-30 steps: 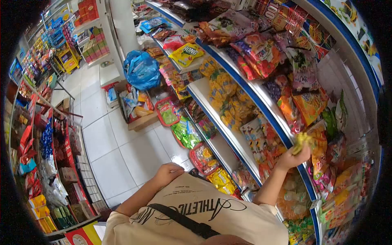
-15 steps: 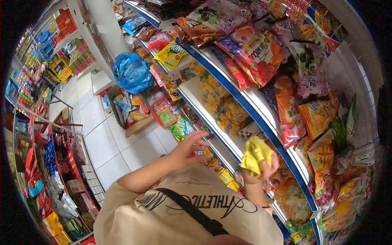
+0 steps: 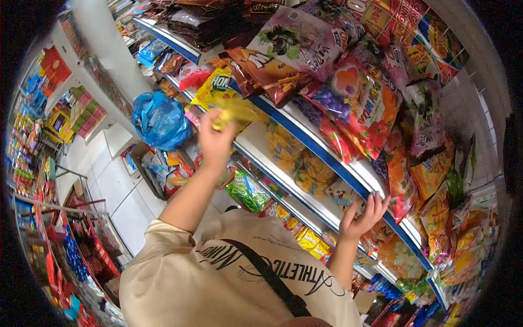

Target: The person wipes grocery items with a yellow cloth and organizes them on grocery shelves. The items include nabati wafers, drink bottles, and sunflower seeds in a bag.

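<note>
My left hand (image 3: 217, 136) is raised at the shelf's left part and grips a crumpled yellow packet (image 3: 239, 109), blurred by motion. Just behind it, a yellow bag with green lettering (image 3: 211, 90) lies on the shelf. My right hand (image 3: 366, 217) is empty, fingers spread, by the blue-and-white shelf edge (image 3: 332, 150). Above that edge are a red and purple candy bag (image 3: 354, 103) and a white and pink bag (image 3: 297, 41). Yellow-wrapped sweets (image 3: 313, 169) sit on the lower shelf.
A blue plastic bag (image 3: 162, 121) stands left of my left hand, above an open box of packets (image 3: 169, 166). Green packets (image 3: 248, 193) are in a basket below. More goods racks (image 3: 71, 240) line the left side, beside the tiled floor (image 3: 131, 210).
The yellow packet has passed from my right hand to my left, which has moved up toward the shelf. My right hand is now open near the shelf edge. The view has shifted.
</note>
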A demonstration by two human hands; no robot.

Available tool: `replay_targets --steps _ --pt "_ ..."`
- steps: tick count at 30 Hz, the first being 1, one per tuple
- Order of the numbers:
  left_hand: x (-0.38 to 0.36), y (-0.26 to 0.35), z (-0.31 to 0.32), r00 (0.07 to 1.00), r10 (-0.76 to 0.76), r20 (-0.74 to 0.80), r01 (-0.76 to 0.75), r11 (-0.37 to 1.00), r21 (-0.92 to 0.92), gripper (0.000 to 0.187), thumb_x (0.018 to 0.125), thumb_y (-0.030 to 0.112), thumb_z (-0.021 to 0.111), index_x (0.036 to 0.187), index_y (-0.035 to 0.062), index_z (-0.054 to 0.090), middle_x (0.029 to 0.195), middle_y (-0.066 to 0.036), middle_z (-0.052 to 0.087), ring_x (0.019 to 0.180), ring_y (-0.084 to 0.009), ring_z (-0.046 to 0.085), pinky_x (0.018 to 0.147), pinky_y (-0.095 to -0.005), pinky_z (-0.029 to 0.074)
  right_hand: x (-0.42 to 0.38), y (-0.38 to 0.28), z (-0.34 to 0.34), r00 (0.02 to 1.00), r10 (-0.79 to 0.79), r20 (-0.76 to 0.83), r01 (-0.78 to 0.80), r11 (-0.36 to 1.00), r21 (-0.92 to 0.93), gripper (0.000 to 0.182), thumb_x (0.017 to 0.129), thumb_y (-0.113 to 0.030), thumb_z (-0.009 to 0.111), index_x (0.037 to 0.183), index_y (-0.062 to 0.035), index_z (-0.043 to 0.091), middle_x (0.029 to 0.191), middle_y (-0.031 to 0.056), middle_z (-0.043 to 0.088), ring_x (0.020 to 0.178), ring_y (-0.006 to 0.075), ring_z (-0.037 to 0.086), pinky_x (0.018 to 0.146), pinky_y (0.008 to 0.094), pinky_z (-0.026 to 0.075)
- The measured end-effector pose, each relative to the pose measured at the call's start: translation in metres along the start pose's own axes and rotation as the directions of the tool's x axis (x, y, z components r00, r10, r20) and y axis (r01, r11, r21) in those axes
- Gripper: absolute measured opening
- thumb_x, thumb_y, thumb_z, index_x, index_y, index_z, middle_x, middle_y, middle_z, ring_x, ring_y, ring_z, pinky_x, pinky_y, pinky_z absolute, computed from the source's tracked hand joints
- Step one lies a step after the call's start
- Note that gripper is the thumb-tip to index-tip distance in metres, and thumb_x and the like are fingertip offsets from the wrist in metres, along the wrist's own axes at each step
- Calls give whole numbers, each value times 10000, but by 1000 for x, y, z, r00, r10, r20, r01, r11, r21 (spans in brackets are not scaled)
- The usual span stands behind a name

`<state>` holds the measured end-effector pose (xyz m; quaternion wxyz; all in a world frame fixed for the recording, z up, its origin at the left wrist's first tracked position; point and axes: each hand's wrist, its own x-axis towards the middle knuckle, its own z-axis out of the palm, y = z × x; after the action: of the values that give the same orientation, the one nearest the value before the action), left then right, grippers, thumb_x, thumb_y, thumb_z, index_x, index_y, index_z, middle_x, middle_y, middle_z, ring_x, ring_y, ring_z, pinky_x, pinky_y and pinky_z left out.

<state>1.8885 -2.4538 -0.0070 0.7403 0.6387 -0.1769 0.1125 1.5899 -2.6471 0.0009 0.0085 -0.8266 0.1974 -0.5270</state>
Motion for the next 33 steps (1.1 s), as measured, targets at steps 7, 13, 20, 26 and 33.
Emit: replay_targets --steps 7,13,20,26,33 --pt "58 -5 13 916 373 144 -400 839 368 273 611 32 685 861 0 581 999 -177 578 890 -313 554 806 -365 433 -1 -6 34 987 -121 -103 81 943 -324 261 702 -47 624 953 -116 616 1193 97 455 1199 366 329 985 444 282" --pt "45 3 20 805 509 305 -591 733 338 272 517 76 716 771 32 628 890 -162 604 821 -334 549 751 -410 443 0 -17 38 991 2 -135 -48 941 -336 228 670 -50 613 891 -104 626 1154 98 458 1171 367 345 974 468 288" --pt "-10 24 48 594 571 567 -684 729 -18 318 553 73 705 857 29 622 912 -127 597 829 -316 530 746 -406 435 15 -44 32 984 139 -108 -165 943 -289 307 648 -66 623 951 -114 634 1131 117 482 1172 396 343 970 489 278" --pt "-68 59 86 398 502 768 -443 838 -318 407 686 62 649 1072 -22 554 1094 -193 542 1036 -337 497 885 -389 390 5 -70 53 997 9 71 -16 995 99 565 605 -76 690 1136 -151 511 1274 164 410 1155 413 402 925 465 380" --pt "-108 101 108 125 411 903 -370 864 -342 493 755 171 596 1172 -47 449 1154 -207 502 1092 -362 459 929 -402 358 0 -23 -8 1000 -12 -3 12 996 -92 496 598 -16 631 1080 -113 564 1110 160 499 951 334 506 815 426 426"
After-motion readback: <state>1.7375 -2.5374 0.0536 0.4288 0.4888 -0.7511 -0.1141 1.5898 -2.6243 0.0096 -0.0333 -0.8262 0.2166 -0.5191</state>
